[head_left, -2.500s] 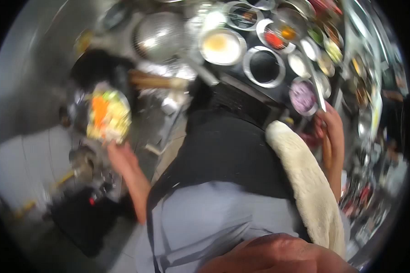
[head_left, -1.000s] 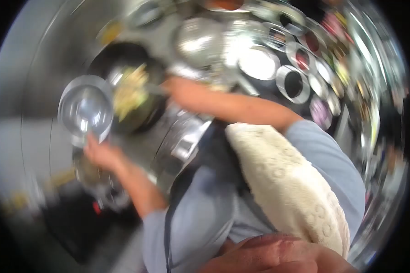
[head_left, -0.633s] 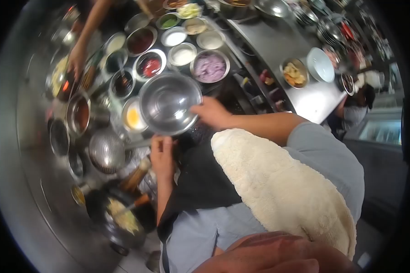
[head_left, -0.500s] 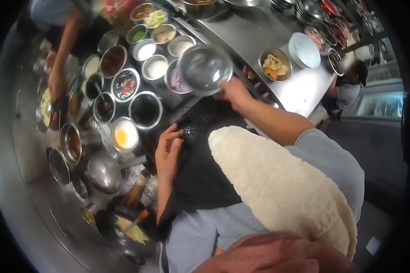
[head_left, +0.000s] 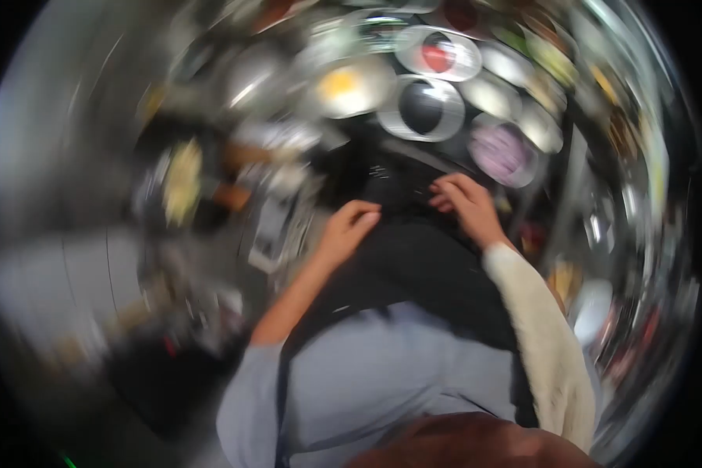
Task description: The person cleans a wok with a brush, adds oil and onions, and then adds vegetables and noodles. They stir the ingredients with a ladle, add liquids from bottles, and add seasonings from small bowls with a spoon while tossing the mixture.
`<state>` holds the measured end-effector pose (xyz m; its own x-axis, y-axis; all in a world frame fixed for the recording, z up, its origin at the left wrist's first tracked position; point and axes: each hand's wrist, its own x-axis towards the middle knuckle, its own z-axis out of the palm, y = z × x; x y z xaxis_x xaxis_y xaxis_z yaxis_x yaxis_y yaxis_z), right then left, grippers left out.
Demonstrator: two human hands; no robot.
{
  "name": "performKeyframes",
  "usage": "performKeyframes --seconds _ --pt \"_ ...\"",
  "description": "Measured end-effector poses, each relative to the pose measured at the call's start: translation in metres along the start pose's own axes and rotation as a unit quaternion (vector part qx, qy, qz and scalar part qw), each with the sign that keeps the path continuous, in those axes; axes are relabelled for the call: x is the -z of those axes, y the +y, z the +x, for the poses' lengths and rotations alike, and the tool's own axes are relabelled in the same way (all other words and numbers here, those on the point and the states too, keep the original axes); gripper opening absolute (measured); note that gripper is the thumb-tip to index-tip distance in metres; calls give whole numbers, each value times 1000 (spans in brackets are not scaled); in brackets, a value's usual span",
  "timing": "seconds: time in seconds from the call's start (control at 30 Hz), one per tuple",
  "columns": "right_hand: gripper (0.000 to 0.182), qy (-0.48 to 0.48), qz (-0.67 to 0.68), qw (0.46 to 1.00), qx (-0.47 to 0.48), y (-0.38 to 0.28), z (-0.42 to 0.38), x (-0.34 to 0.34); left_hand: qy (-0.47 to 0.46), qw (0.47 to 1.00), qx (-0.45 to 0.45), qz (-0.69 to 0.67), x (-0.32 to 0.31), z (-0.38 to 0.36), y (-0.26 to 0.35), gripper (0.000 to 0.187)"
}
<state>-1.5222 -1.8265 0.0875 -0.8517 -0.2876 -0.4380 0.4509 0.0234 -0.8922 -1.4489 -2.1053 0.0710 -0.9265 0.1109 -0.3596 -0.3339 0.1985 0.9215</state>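
My left hand (head_left: 352,228) is in front of the black apron (head_left: 405,269), fingers loosely bent and thumb apart, with nothing visible in it. To its right, my right hand (head_left: 468,204) hovers near the counter's edge, its fingers slightly spread and empty. Just beyond it stands a bowl of purple sliced food (head_left: 503,152). A round container of dark liquid (head_left: 421,109) lies farther off, beside a pale bowl with a yellow patch (head_left: 351,87). An off-white cloth (head_left: 542,324) hangs along my right arm. Motion blurs much of the view.
Several round ingredient containers crowd the counter ahead, one with red contents (head_left: 438,54). A blurred pan holding pale yellow food (head_left: 183,183) is at the left. At the right, a white bowl (head_left: 593,308) sits near some orange-yellow food (head_left: 561,281).
My right hand no longer holds the metal bowl and has drawn back toward my body. The view has swung round, and the cloth now lies along my right arm.
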Motion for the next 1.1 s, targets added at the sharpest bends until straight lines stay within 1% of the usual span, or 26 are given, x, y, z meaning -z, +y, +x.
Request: performKeyframes --seconds 0.07,0.1,0.13,0.17,0.2,0.23,0.27,0.3,0.33,0.4,0.43,0.47,0.53,0.57,0.6,0.63,0.7,0.73,0.77,0.8,0.87,0.9,0.97,1.0,1.07,1.1 --pt "25 -130 -142 979 73 -38 31 -54 194 979 -20 61 24 -42 -13 20" --pt "25 -157 -199 961 110 -55 43 -89 323 944 -25 63 34 -62 -40 17" --pt "24 -179 -274 918 225 -72 47 -123 436 900 13 15 40 -89 -57 13" --pt "27 -212 -343 859 317 -89 60 -159 524 851 31 -15 53 -115 -80 9" --pt "35 -221 -387 807 388 -98 70 -195 621 782 55 24 65 -140 -113 10" --pt "47 -205 -452 735 462 -95 89 -229 702 705 77 65 78 -165 -143 10" --pt "60 -206 -506 669 503 -92 109 -266 749 645 127 78 90 -191 -162 15" --pt "70 -228 -535 649 491 -85 128 -303 786 585 176 92 103 -216 -180 19" --pt "78 -246 -569 655 432 -75 142 -335 791 575 190 84 112 -234 -199 19" --pt "75 -271 -613 662 335 -51 167 -393 785 563 259 -18 140 -246 -231 30" --pt "70 -302 -633 659 272 -45 172 -418 762 591 256 -56 152 -243 -231 42" --pt "65 -325 -650 654 209 -36 182 -439 764 595 240 -63 163 -233 -243 42" --pt "50 -277 -674 629 271 16 225 -455 673 670 313 18 180 -205 -272 52" --pt "47 -266 -659 656 256 6 217 -457 623 705 338 36 182 -198 -257 61" --pt "44 -257 -641 681 243 -4 199 -458 625 708 327 34 184 -194 -257 61" --pt "41 -255 -640 685 236 -22 188 -451 625 715 312 25 187 -189 -259 59" --pt "44 -311 -583 700 270 -65 163 -417 629 719 295 13 190 -185 -245 57" --pt "43 -320 -607 693 219 -92 153 -402 641 721 238 -110 193 -185 -218 54" --pt "41 -332 -576 710 232 -110 140 -386 639 710 182 -234 193 -180 -198 51" --pt "50 -326 -611 706 150 -133 131 -379 640 706 184 -241 192 -167 -187 51" --pt "50 -328 -611 718 -54 -168 129 -389 598 616 -7 -513 198 -133 -163 39" --pt "50 -329 -612 718 -51 -158 143 -390 565 599 -39 -566 204 -117 -155 38" --pt "48 -383 -596 692 140 -132 184 -395 510 562 -82 -646 225 -89 -132 39" --pt "44 -353 -623 679 165 -131 177 -414 500 559 -98 -654 233 -78 -125 42" --pt "42 -325 -569 695 297 -89 212 -422 488 492 -81 -717 247 -62 -103 45" --pt "42 -329 -571 692 294 -88 218 -438 490 487 -78 -719 255 -61 -97 45"
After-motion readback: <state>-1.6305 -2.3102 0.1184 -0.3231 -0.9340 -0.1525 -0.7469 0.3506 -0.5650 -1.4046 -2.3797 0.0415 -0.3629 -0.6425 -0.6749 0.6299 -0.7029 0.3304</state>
